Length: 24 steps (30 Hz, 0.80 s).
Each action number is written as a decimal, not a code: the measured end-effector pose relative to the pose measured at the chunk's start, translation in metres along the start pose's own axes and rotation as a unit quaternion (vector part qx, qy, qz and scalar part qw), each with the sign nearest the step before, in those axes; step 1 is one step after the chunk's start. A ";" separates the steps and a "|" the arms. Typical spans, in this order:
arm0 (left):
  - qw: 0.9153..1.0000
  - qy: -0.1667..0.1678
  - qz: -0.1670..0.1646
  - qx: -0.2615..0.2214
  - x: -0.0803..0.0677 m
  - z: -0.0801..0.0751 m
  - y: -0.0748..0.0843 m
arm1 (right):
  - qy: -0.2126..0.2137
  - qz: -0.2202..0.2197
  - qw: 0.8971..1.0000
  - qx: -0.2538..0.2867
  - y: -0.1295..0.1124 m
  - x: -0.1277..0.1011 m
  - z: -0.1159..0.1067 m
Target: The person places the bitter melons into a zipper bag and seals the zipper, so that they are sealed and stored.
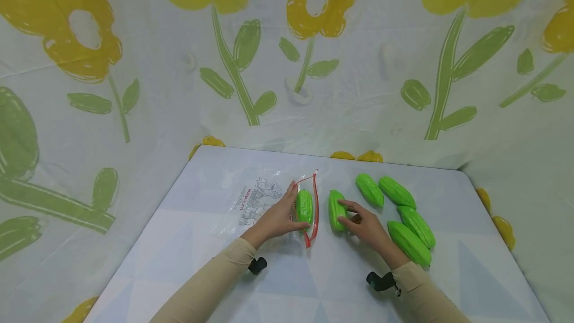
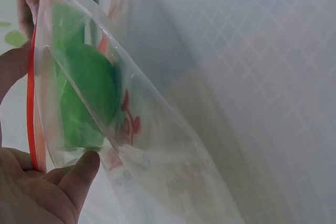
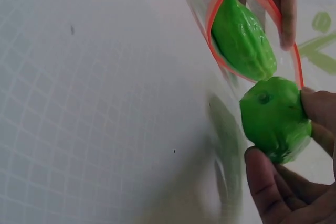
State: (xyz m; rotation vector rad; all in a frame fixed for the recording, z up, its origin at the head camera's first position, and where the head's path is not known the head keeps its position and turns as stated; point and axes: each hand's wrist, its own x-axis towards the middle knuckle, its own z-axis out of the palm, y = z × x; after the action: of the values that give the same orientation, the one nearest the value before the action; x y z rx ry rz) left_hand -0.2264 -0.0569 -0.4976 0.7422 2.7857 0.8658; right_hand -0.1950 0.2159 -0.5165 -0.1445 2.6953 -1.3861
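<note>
Left hand: I see fingers and thumb pinching the red-zippered mouth of the clear plastic bag, holding it agape; the thumb presses the lower lip from outside. One green gourd sits just inside that mouth, its long axis running away from me toward the far table edge, a tapered end pointing at the opening in the right wrist view.

Right hand: fingers curled round a second gourd, thumb below, fingertips on top. This one lies parallel to the bagged gourd, just right of the bag's mouth, its blunt end close to the zipper; I cannot tell whether they touch.

Right of the bag, beyond the right hand: four more gourds in a loose cluster on the white table, mostly angled diagonally.
</note>
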 end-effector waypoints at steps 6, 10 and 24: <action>1.000 0.004 0.004 -0.002 0.000 0.000 0.000 | -0.015 -0.045 0.999 0.011 -0.005 0.000 0.002; 1.000 0.005 0.005 -0.002 0.000 -0.001 0.000 | -0.028 -0.078 0.996 0.017 -0.008 0.000 0.005; 1.000 0.001 0.011 0.001 0.001 0.000 0.003 | -0.058 -0.068 0.996 -0.020 -0.013 0.008 0.017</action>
State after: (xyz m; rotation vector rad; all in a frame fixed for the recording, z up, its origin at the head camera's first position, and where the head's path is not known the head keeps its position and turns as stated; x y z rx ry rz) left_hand -0.2263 -0.0541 -0.4954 0.7728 2.7865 0.8678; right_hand -0.2005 0.1936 -0.5158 -0.4059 2.6621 -1.3128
